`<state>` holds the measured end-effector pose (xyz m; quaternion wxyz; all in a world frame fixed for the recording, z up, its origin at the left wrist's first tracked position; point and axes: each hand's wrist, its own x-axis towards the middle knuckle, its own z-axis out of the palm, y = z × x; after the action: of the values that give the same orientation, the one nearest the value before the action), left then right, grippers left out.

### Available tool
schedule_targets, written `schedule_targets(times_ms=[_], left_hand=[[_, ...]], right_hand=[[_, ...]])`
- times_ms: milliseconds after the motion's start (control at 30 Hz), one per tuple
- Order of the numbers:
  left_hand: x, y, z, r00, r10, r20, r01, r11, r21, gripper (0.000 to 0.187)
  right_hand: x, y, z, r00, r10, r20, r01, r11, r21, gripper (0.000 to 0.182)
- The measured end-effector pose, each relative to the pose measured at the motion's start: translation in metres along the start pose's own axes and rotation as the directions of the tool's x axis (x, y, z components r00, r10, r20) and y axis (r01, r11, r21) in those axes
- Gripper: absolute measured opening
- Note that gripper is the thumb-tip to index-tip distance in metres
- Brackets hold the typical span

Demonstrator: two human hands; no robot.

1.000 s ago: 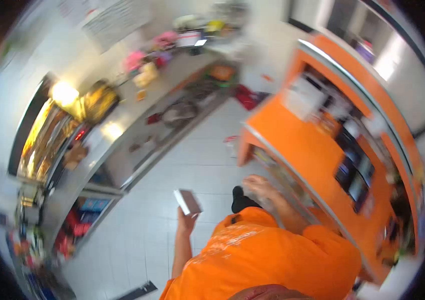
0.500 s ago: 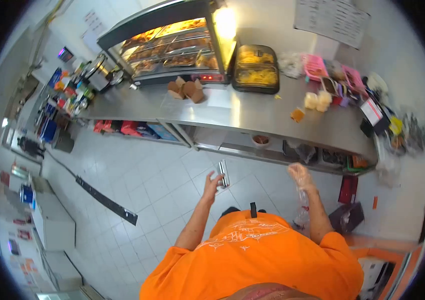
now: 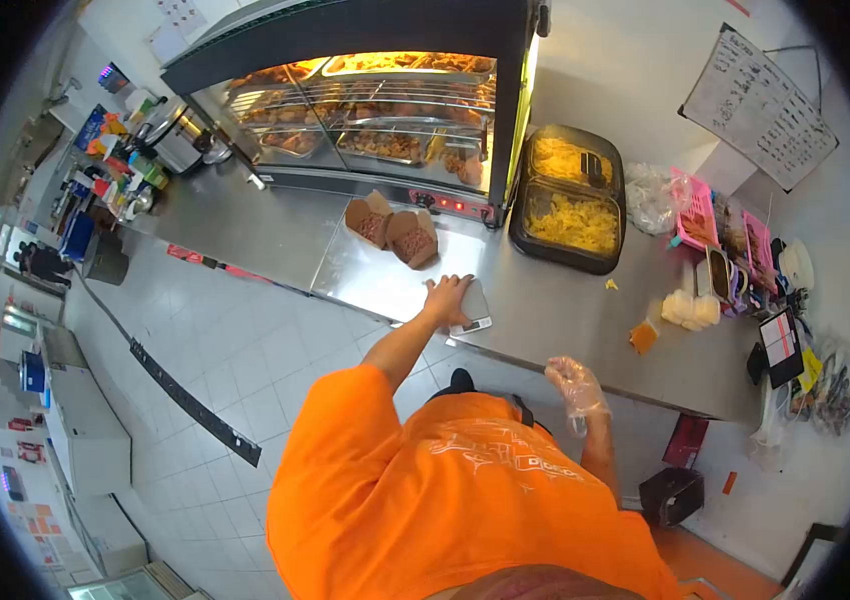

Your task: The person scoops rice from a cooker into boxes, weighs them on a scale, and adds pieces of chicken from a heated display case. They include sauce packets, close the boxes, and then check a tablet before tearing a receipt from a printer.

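Observation:
My left hand (image 3: pixel 448 298) grips a small flat grey kitchen scale (image 3: pixel 472 312) at the front edge of the steel counter. A white strip with dark marks runs along the scale's near end. Just beyond that hand stand two open brown cardboard food boxes, the left box (image 3: pixel 352 214) and the right box (image 3: pixel 430 250), both with reddish-brown grainy food inside. My right hand (image 3: pixel 577 388) wears a clear plastic glove and hangs in front of the counter edge. Its fingers are curled in, and nothing shows in them.
A heated display case (image 3: pixel 345 185) with trays of food stands behind the boxes. Right of it sits a black two-part container (image 3: pixel 570 262) of yellow food. Farther right are pink baskets (image 3: pixel 697 215), pale blocks (image 3: pixel 690 310) and a tablet (image 3: pixel 777 338). A dark bin (image 3: pixel 672 497) is on the floor.
My left hand has carried the scale from in front of the counter up and forward to its edge. The view has moved closer to the counter. My right hand stays curled.

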<state>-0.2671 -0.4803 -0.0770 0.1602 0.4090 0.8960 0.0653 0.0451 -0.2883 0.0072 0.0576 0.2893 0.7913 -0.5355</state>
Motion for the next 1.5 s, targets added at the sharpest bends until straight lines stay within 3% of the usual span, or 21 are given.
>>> schedule_targets(times_ms=[100, 200, 300, 333, 400, 433, 533, 700, 833, 933, 1033, 1133, 1233, 1300, 1367, 1433, 1500], left_hand=[[0.053, -0.01, -0.005, 0.993, 0.096, 0.074, -0.099, 0.994, 0.036, 0.116], [0.09, -0.012, -0.011, 0.978, 0.147, 0.147, -0.156, 0.987, 0.05, 0.124], [0.109, -0.016, -0.012, 0.962, 0.209, 0.175, -0.208, 0.978, -0.023, 0.126], [0.111, -0.017, -0.01, 0.969, 0.204, 0.137, -0.204, 0.979, -0.009, 0.125], [0.1, -0.022, -0.007, 0.982, 0.183, 0.053, -0.183, 0.983, -0.019, 0.122], [0.09, -0.023, -0.011, 0.986, 0.168, 0.005, -0.167, 0.985, -0.04, 0.121], [0.041, -0.024, -0.014, 0.989, 0.004, -0.151, -0.041, 0.968, -0.247, 0.1], [-0.083, -0.043, 0.033, 0.893, -0.299, -0.337, 0.142, 0.896, -0.42, 0.071], [-0.182, -0.045, 0.073, 0.718, -0.609, -0.337, 0.401, 0.757, -0.515, 0.063], [-0.222, -0.048, 0.093, 0.568, -0.763, -0.309, 0.489, 0.615, -0.618, 0.061], [-0.222, -0.068, 0.097, 0.513, -0.803, -0.302, 0.502, 0.567, -0.653, 0.059], [-0.189, -0.104, 0.077, 0.555, -0.718, -0.419, 0.4, 0.672, -0.623, 0.049], [-0.136, -0.134, 0.013, 0.604, -0.774, -0.189, 0.308, 0.446, -0.841, 0.033], [-0.101, -0.16, -0.013, 0.706, -0.644, -0.296, 0.151, 0.545, -0.825, 0.026], [-0.058, -0.188, 0.0, 0.713, -0.566, -0.414, 0.008, 0.597, -0.802, 0.032], [-0.024, -0.177, -0.041, 0.828, -0.555, -0.085, 0.211, 0.448, -0.869, 0.047], [-0.002, -0.17, -0.074, 0.87, -0.486, 0.087, 0.37, 0.524, -0.767, 0.063]], right_hand=[[0.001, -0.022, -0.011, 0.984, 0.105, -0.144, -0.114, 0.992, -0.056, 0.04], [0.016, -0.025, -0.018, 0.951, 0.262, -0.165, -0.257, 0.965, 0.049, 0.04], [0.037, -0.021, -0.018, 0.974, 0.154, -0.164, -0.165, 0.985, -0.054, 0.041], [0.047, -0.016, -0.019, 0.994, 0.031, -0.103, -0.048, 0.985, -0.164, 0.043], [0.068, -0.039, -0.024, 0.999, 0.032, 0.02, -0.027, 0.972, -0.233, 0.048], [0.076, -0.066, -0.023, 0.987, 0.145, 0.065, -0.129, 0.97, -0.208, 0.05], [0.123, -0.044, 0.001, 0.975, -0.069, 0.212, 0.151, 0.904, -0.401, 0.056], [0.171, -0.089, 0.046, 0.901, 0.139, 0.411, 0.174, 0.753, -0.635, 0.063], [0.205, -0.069, 0.079, 0.89, 0.121, 0.439, 0.259, 0.66, -0.706, 0.066], [0.211, -0.084, 0.085, 0.866, 0.126, 0.484, 0.289, 0.664, -0.69, 0.063], [0.211, -0.098, 0.103, 0.875, 0.058, 0.481, 0.315, 0.687, -0.655, 0.066], [0.223, -0.116, 0.125, 0.879, 0.148, 0.453, 0.259, 0.648, -0.716, 0.066], [0.235, -0.124, 0.141, 0.865, 0.22, 0.451, 0.223, 0.636, -0.739, 0.067], [0.241, -0.12, 0.157, 0.872, 0.247, 0.422, 0.228, 0.558, -0.798, 0.069], [0.239, -0.122, 0.164, 0.856, 0.302, 0.419, 0.206, 0.544, -0.813, 0.074], [0.236, -0.136, 0.161, 0.82, 0.365, 0.441, 0.154, 0.602, -0.784, 0.08], [0.238, -0.14, 0.157, 0.78, 0.41, 0.473, 0.102, 0.662, -0.742, 0.084]])
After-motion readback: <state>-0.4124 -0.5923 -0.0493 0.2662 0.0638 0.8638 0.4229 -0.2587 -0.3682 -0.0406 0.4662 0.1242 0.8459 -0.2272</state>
